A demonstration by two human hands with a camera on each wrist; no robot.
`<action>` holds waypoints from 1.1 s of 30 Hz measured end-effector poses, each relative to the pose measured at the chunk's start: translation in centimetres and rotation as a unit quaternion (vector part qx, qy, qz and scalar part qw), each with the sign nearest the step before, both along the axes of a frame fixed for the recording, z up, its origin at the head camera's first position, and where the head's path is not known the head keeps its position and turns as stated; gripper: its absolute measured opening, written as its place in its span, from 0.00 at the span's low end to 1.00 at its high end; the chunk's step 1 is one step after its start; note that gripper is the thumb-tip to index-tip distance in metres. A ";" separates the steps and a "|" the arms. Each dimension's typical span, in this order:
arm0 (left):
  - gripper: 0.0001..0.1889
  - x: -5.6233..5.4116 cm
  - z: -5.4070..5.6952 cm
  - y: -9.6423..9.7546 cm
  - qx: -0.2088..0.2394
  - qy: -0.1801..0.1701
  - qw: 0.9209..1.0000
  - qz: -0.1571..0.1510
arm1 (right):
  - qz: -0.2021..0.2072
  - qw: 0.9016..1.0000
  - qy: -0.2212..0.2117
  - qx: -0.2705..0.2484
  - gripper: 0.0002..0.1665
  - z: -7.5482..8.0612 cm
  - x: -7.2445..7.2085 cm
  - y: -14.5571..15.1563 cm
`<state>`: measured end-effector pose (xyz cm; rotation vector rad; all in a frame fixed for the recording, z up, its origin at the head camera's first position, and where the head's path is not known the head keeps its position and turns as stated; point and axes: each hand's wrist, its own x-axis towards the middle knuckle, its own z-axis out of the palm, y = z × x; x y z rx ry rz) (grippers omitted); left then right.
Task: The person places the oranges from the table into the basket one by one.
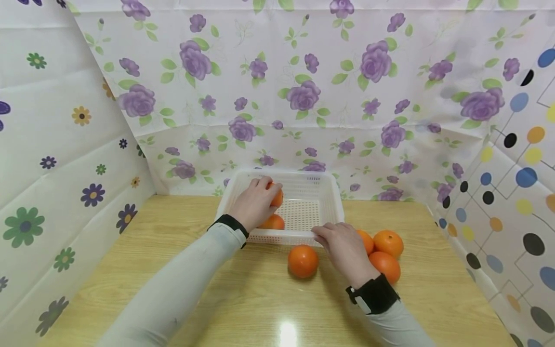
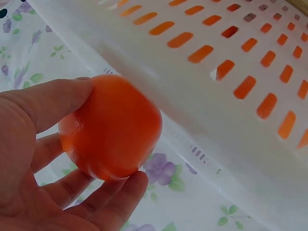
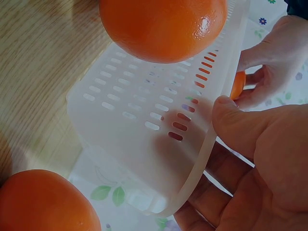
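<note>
A white plastic basket point(image 1: 286, 234) with slotted walls stands at the back of the table. Over its left part, my left hand point(image 1: 255, 205) grips an orange point(image 2: 113, 127) with the thumb on one side and the fingers round the other. Another orange point(image 1: 273, 222) lies in the basket below that hand. My right hand point(image 1: 344, 246) holds the basket's near rim at the right, thumb outside and fingers over the inner side in the right wrist view. A single orange point(image 1: 303, 261) rests on the table in front of the basket.
Several more oranges point(image 1: 388, 243) sit together just right of my right hand, partly hidden by it. The wooden table point(image 1: 260, 308) is bounded by a flowered sheet point(image 1: 269, 96) behind, with patterned sheets at both sides.
</note>
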<state>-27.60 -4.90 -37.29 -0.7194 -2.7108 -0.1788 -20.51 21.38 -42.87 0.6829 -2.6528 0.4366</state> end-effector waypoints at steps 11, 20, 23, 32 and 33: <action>0.30 -0.5 0.0 0.2 -0.009 -0.022 1.000 0.006 | -0.010 1.000 -0.012 0.006 0.11 0.0 0.0 0.0; 0.31 -1.0 -0.2 0.5 -0.013 -0.040 0.999 0.014 | -0.014 1.000 -0.020 0.006 0.11 0.0 0.0 0.0; 0.31 -1.2 -0.3 0.6 -0.014 -0.051 0.998 0.017 | -0.015 1.000 -0.021 0.008 0.11 0.0 0.0 0.0; 0.31 -2.0 -0.6 0.8 -0.038 -0.077 0.996 0.034 | -0.016 1.000 -0.024 0.008 0.12 0.1 0.0 -0.1; 0.31 -2.0 -0.6 0.8 -0.040 -0.080 0.995 0.036 | -0.017 1.000 -0.024 0.008 0.12 0.1 0.0 -0.1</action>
